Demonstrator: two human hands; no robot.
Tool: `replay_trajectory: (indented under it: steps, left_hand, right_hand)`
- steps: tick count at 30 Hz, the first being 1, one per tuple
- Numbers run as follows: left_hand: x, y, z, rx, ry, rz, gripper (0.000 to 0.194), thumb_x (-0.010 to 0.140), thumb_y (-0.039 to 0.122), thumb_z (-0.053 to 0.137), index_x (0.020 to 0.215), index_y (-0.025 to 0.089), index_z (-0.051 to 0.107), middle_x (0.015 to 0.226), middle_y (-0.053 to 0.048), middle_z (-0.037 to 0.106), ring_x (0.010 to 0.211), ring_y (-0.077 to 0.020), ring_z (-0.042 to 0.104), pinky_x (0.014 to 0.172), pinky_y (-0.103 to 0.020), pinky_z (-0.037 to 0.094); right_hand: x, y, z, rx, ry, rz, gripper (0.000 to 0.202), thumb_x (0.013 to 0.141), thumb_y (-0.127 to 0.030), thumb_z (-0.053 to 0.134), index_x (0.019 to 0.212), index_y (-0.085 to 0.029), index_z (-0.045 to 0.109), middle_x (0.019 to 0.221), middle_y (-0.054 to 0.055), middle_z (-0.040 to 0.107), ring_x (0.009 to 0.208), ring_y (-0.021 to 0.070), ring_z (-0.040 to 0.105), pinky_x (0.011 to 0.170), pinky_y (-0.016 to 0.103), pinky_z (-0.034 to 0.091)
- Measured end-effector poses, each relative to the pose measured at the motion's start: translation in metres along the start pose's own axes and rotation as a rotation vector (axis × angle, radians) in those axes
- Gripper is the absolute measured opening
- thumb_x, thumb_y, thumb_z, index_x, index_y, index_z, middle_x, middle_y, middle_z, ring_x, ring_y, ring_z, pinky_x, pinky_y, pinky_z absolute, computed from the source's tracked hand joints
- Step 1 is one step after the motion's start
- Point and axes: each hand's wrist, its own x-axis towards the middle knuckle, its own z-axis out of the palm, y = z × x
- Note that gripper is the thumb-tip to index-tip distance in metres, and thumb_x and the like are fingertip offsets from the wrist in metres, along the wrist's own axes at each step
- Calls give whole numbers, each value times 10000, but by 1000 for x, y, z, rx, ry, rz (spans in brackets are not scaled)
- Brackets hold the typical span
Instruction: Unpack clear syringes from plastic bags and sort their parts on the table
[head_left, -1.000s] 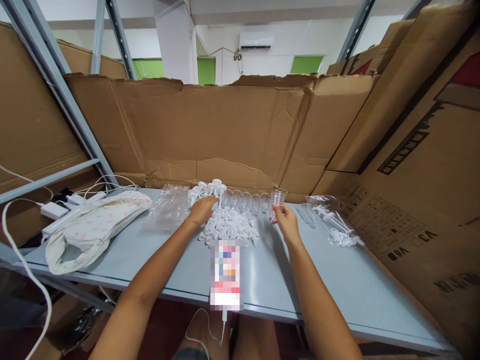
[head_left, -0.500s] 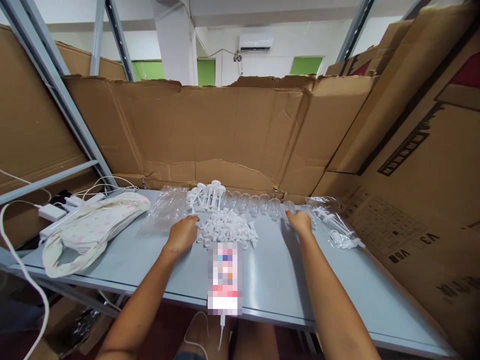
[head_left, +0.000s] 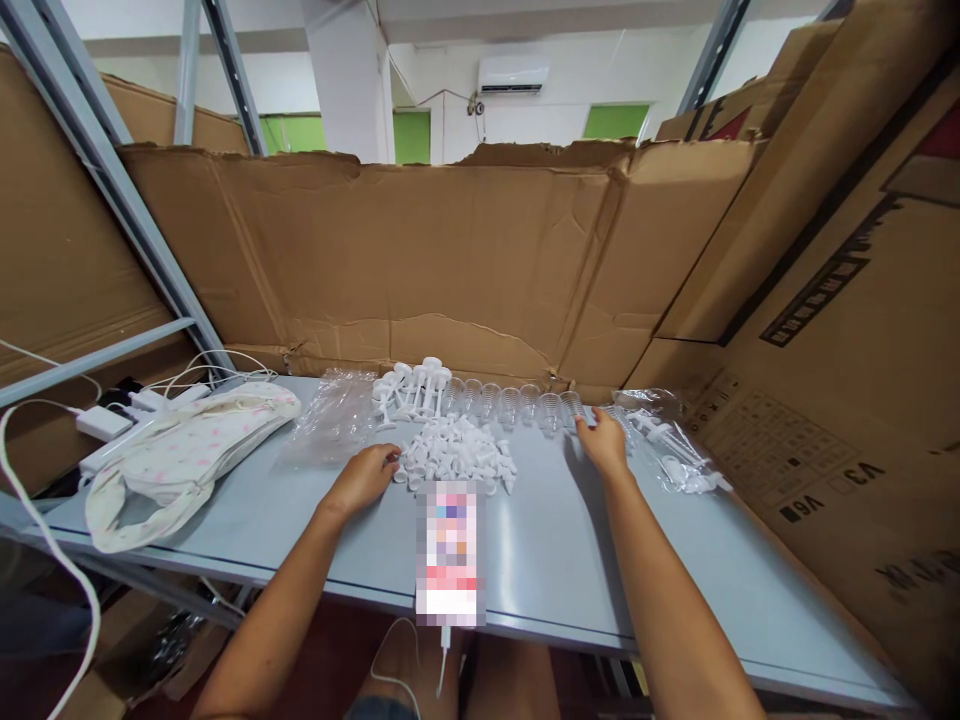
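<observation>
My left hand [head_left: 366,474] rests at the left edge of a pile of small white plastic caps [head_left: 457,452]. Its fingers are bent but apart, and nothing shows in them. Along the back runs a row of clear ribbed plastic cups [head_left: 509,405]. My right hand [head_left: 604,442] is at the right end of this row, thumb and forefinger spread, just beside the last upright cup [head_left: 571,405]. More clear plastic behind its fingers is partly hidden. White pump-like pieces with long stems [head_left: 420,388] stand bunched left of the cups.
A clear bag [head_left: 671,445] with white stemmed parts lies on the right, and a flat clear bag [head_left: 330,415] on the left. A phone [head_left: 450,555] with a cable lies at the front edge. A patterned cloth pouch [head_left: 195,455], power strip [head_left: 112,445] and cardboard walls [head_left: 420,250] surround the table.
My right hand has come off the last cup and moved slightly right, its fingers spreading. The cup sits a little further left, nearer the row. My left hand's fingers have loosened beside the caps.
</observation>
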Motion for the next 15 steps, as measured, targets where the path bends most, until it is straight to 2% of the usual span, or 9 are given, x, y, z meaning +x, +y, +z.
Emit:
replay_trajectory:
  steps: [3,7,9,11,13,15]
  left_hand:
    - [-1,0,0,-16,7,-3,338,827,201,442,1105,168,632,1139,-93,664,1061,-219,605,927,-300,439]
    - [-4,-3,2,-80,34,0,409,811,258,502,1197,146,575,1167,-113,633,951,-215,632,881,-311,465]
    - [-6,-6,3,-153,5,-12,555,782,316,562,1299,130,486,1144,-122,633,838,-199,643,824,-315,487]
    - [-6,-7,3,-248,-80,-29,761,735,374,628,1399,123,354,1040,-108,665,763,-194,643,757,-314,505]
    - [-6,-7,2,-311,-144,-26,925,687,400,680,1455,138,236,1002,-98,675,789,-210,648,740,-317,511]
    - [-5,-6,1,-314,-138,2,1000,650,392,715,1472,168,190,1123,-127,641,911,-243,641,800,-343,506]
  right_hand:
    - [-4,-2,-4,14,10,-20,481,778,-307,477,1167,-40,572,1045,195,640,889,257,604,855,387,433]
    - [-12,-9,-17,-5,32,-54,485,787,-313,457,1188,-65,574,1126,185,620,1037,280,552,920,392,395]
    - [-15,-12,-27,-90,73,-45,481,796,-313,454,1207,-92,569,1169,177,600,1111,298,511,958,419,362]
    - [-17,-12,-37,-221,127,13,475,800,-324,473,1220,-124,569,1206,178,578,1150,329,481,959,461,351]
    - [-17,-7,-48,-324,171,81,487,790,-347,512,1231,-149,566,1285,185,526,1216,369,422,978,507,322]
    - [-15,3,-57,-381,209,151,526,766,-371,562,1249,-162,556,1366,194,452,1296,401,323,1024,548,249]
